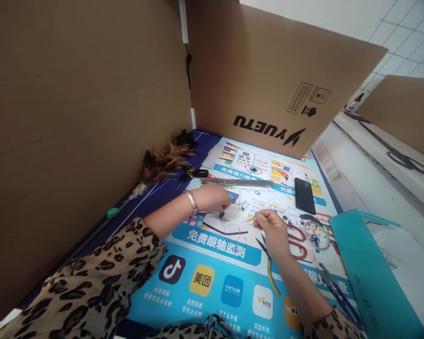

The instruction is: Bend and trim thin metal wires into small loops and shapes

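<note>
My left hand (212, 197), with a silver bangle at the wrist, is closed with its fingers bent downward over the printed sheet; what its fingertips hold, if anything, is hidden. To its right, my right hand (272, 228) pinches a thin wire (249, 220) that points toward the left hand. Between and beyond the hands lie loose thin wire pieces (245, 205). A bundle of straight grey wires (238, 182) lies just past the left hand. Yellow-handled pliers (270, 270) rest partly beside my right forearm, and red-handled scissors (297, 242) lie right of that hand.
A black phone (304, 195) and a roll of clear tape (317, 234) lie to the right. Dark-handled scissors (339, 292) sit near a teal box (371, 278). Cardboard panels (261, 70) stand at left and back. A feather duster (166, 160) lies along the left panel.
</note>
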A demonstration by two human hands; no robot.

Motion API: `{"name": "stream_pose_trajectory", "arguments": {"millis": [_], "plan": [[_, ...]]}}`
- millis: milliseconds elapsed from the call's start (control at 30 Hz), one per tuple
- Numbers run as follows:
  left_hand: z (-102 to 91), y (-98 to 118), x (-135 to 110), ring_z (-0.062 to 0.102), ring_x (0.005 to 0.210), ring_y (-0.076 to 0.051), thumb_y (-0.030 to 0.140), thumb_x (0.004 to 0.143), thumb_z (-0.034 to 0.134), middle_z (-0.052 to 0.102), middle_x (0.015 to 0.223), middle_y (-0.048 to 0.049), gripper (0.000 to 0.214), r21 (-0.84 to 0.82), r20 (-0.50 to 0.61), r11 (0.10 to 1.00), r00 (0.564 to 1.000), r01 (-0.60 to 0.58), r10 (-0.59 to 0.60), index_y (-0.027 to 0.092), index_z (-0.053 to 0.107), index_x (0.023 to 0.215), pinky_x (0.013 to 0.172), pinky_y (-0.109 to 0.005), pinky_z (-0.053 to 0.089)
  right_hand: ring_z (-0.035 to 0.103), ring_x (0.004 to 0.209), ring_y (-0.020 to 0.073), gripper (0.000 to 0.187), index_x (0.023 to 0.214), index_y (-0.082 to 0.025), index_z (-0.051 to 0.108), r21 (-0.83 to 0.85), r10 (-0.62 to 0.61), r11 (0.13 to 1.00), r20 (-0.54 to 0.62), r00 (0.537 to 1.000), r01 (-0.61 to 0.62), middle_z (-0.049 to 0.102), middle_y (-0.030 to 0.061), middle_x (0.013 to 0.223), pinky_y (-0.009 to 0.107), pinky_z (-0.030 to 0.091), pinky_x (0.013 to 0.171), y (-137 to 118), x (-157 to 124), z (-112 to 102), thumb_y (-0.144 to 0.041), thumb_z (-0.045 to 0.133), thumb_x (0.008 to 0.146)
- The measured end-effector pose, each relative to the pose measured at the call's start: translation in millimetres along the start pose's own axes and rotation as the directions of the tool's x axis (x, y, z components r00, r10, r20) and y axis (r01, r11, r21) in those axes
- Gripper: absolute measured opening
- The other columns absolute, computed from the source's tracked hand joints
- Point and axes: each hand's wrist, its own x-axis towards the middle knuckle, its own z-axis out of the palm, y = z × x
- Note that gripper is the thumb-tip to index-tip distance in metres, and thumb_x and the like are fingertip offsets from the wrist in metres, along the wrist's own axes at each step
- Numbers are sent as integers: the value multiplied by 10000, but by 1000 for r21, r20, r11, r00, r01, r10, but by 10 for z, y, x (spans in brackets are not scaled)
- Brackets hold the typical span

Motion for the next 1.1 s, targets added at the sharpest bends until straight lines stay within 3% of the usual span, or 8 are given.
{"name": "stream_pose_trajectory", "arguments": {"millis": [133,500,800,1100], "plan": [[112,14,51,512,629,-175,127,568,617,634,680,-53,95,101,90,994,996,-36,27,195,634,632,534,-251,253,504,606,122,174,748,-177,587,-22,9,1000,-10,1000,-9,558,-12,611,262,400,641,34,4,-11,-347,561,772],[185,24,85,502,555,-170,144,579,600,604,588,-60,47,30,144,999,989,-30,25,179,619,554,533,-273,283,501,596,124,201,746,-179,583,-25,11,1000,-15,1000,-12,559,-13,600,268,404,645,75,31,-28,-379,568,760],[66,3,14,408,460,-138,161,595,564,582,572,-35,108,48,157,997,987,-54,46,212,658,611,488,-275,234,495,598,120,175,750,-181,583,-16,14,1000,4,1000,-14,556,-15,603,263,395,643,110,40,-29,-353,563,769],[-18,89,-52,393,486,-137,135,604,531,629,625,-80,189,125,193,987,978,-101,76,187,696,681,494,-273,212,490,614,132,162,753,-188,569,-21,15,1000,30,999,-15,552,-7,621,276,383,652,73,12,-29,-343,538,791]]}}
